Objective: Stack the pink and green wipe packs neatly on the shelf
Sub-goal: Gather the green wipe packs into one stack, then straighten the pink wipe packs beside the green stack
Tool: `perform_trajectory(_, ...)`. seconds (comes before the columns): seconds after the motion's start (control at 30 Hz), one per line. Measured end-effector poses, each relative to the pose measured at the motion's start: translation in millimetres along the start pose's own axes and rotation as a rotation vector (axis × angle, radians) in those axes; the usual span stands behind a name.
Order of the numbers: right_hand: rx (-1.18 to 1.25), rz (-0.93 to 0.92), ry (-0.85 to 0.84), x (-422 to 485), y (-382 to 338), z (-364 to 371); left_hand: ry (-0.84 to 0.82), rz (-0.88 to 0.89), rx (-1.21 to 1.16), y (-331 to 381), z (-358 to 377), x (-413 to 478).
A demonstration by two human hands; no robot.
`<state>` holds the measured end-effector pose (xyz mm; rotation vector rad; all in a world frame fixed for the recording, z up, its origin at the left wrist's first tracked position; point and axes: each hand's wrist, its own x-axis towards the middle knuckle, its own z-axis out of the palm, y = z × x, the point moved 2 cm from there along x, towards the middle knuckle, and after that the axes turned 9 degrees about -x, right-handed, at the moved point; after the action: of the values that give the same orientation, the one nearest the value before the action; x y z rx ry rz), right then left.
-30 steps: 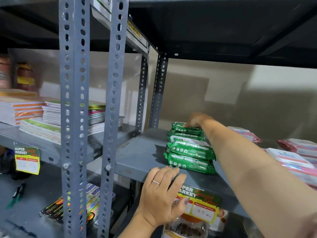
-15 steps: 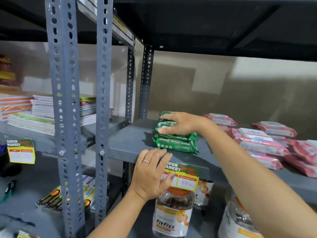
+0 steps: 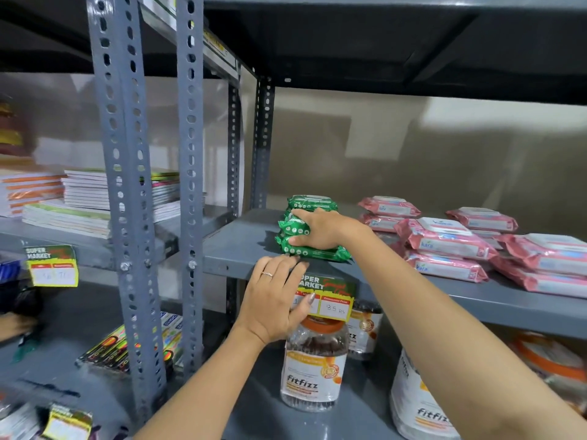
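Observation:
A stack of green wipe packs [image 3: 305, 204] stands on the grey shelf [image 3: 235, 246] near its left end. My right hand [image 3: 320, 230] grips the front of this stack, fingers over the middle packs and thumb on the lowest one. My left hand [image 3: 276, 296] lies flat on the shelf's front edge just below the stack, partly covering a price label [image 3: 330, 300]. Several pink wipe packs [image 3: 444, 239] lie loosely piled on the same shelf to the right.
Grey perforated uprights [image 3: 127, 185] stand left of the shelf. Notebooks [image 3: 89, 198] are stacked on the neighbouring shelf. Below are Fitfizz jars [image 3: 313, 366] and a larger white tub [image 3: 419, 401]. A dark shelf board [image 3: 381, 42] hangs overhead.
My right hand moved from the top back of the green stack down to its front side. The camera view shifted, bringing more pink packs into sight. My left hand stayed on the shelf edge.

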<state>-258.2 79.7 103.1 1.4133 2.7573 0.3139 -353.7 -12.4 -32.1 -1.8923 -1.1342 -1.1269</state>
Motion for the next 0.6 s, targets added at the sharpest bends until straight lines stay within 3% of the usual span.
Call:
perform_trajectory(0.37, 0.023, 0.013, 0.004, -14, 2, -5, -0.018, -0.041, -0.026, 2, -3, 0)
perform_trajectory(0.47, 0.095, 0.034, 0.151, -37, 24, -20, 0.005, -0.062, -0.031, 4, -2, 0)
perform_trajectory(0.6, -0.015, 0.164, 0.313, -85, 81, -29, 0.035, -0.093, -0.084, 31, 7, 0)
